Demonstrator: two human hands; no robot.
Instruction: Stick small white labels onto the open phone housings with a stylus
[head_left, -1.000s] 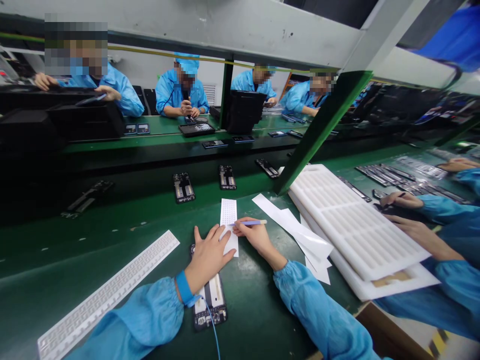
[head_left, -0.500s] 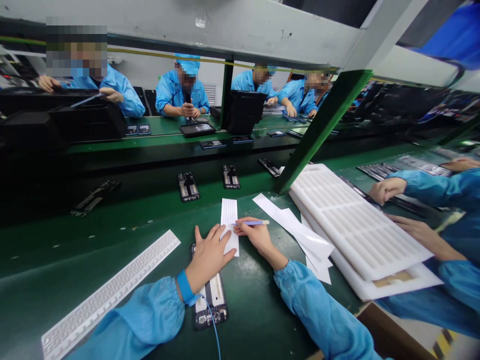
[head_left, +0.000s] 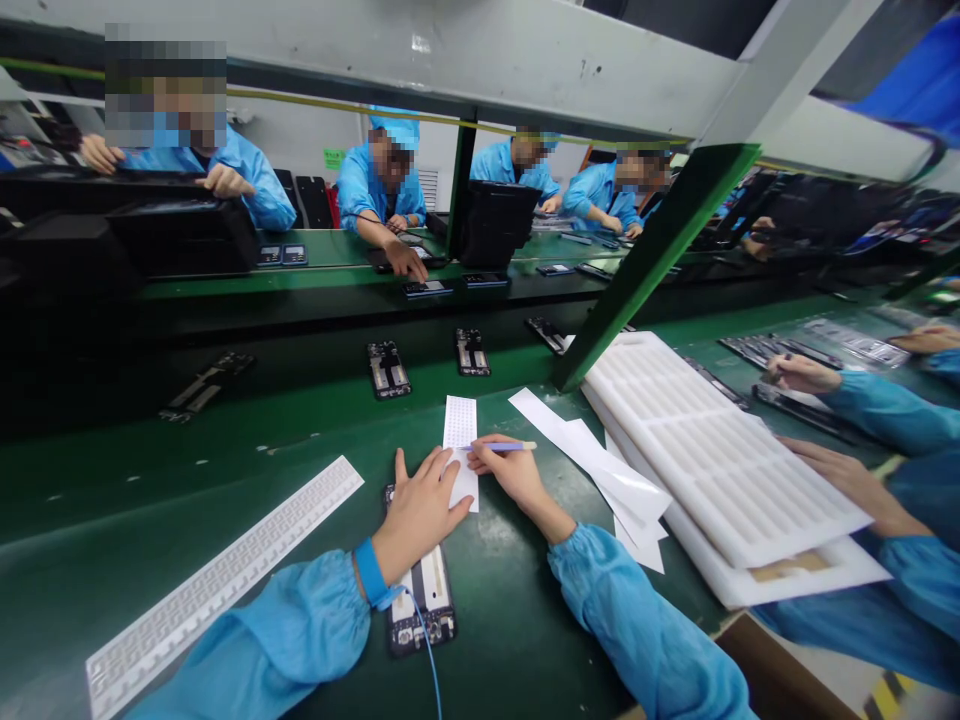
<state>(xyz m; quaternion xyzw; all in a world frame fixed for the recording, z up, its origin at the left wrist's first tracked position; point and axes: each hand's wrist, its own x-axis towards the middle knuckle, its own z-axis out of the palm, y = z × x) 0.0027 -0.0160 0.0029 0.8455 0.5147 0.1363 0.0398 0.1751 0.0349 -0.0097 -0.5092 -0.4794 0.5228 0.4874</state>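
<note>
Pinching a purple tool [head_left: 508,446], the right hand [head_left: 516,479] seemingly touches a white strip [head_left: 460,421]; the left hand [head_left: 420,512], splayed, overlaps it.

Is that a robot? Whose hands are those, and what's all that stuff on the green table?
No robot here! These are a person's bare hands, seen by a camera worn on that person's head, looking forward and down. The open left hand reaches over what looks like an opened phone and rests on a small white sheet. The right hand holds a thin purple stick, like a pencil, its tip over the sheet. On the green table also lie a long white patterned strip, loose white papers and white slotted trays. Other people in blue work nearby.
</note>
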